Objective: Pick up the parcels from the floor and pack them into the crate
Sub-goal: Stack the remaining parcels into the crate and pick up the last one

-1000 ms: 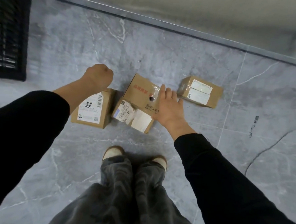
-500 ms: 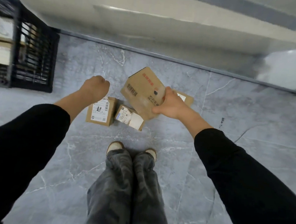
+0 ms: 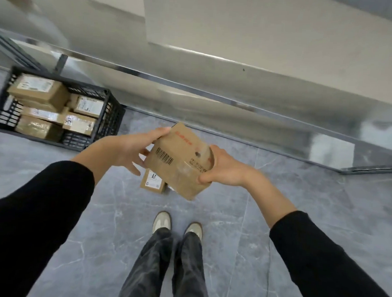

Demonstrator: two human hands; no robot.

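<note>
A brown cardboard parcel [image 3: 178,161] with a barcode and red print is held up in the air in front of me. My right hand [image 3: 221,167] grips its right edge, fingers curled under and thumb on top. My left hand [image 3: 130,147] touches the parcel's left side with spread, fairly straight fingers. A smaller parcel [image 3: 153,180] with a white label lies on the grey floor directly below, partly hidden by the held one. The black plastic crate [image 3: 111,118] stands on the floor at the far left and holds several brown parcels.
A wall with a metal skirting strip [image 3: 216,96] runs across just beyond the parcels. My feet [image 3: 177,225] stand on the grey marble-pattern floor, close behind the small parcel. The other parcels seen earlier are hidden behind the held one.
My right hand has lifted the parcel off the floor and up. My left hand has unclenched from a fist and come onto the parcel's left side. The view has risen, showing the crate's contents.
</note>
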